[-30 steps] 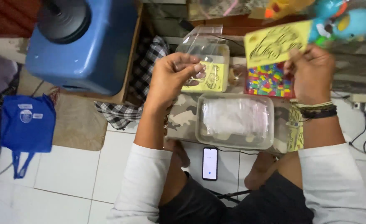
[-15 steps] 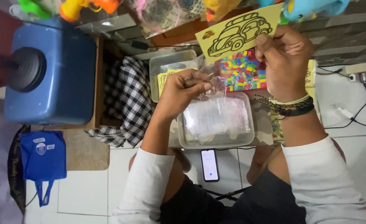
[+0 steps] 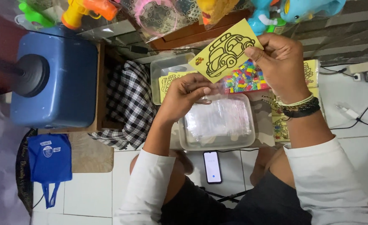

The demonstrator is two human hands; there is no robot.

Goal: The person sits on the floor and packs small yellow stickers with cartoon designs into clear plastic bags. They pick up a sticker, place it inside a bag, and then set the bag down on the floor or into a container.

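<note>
Lap: person seated on a white tiled floor (image 3: 92, 196), white sleeves, dark shorts.
Phone (image 3: 212, 167): lies flat on the floor between the knees, screen up.
Blue bag (image 3: 49, 161): on the floor at the left, beside a brown mat (image 3: 93, 152).
Tub (image 3: 217, 123): clear plastic, rounded corners, holds clear sleeves; just ahead of the phone.
Left hand (image 3: 184, 96): over the tub's far left edge; fingers (image 3: 200, 90) curled closed on a thin clear sleeve (image 3: 211, 98), which is hard to make out.
Right hand (image 3: 282, 62): raised above the tub; fingers closed, pinching the right edge of the card; dark and pale bands on the wrist.
Card (image 3: 225, 51): yellow, with a black outline of a car; held tilted in the air, above and beyond the tub.
Colour packet (image 3: 245, 78): small multicoloured pieces, partly hidden under the card.
Second tub (image 3: 164, 68): clear, behind the left hand, with another yellow card inside.
Checked cloth (image 3: 132, 102): black and white, left of the tubs.
Blue container (image 3: 56, 79): large, dark round cap, far left.
Toys (image 3: 90, 9): bright plastic, in clear wrap, along the far edge.
</note>
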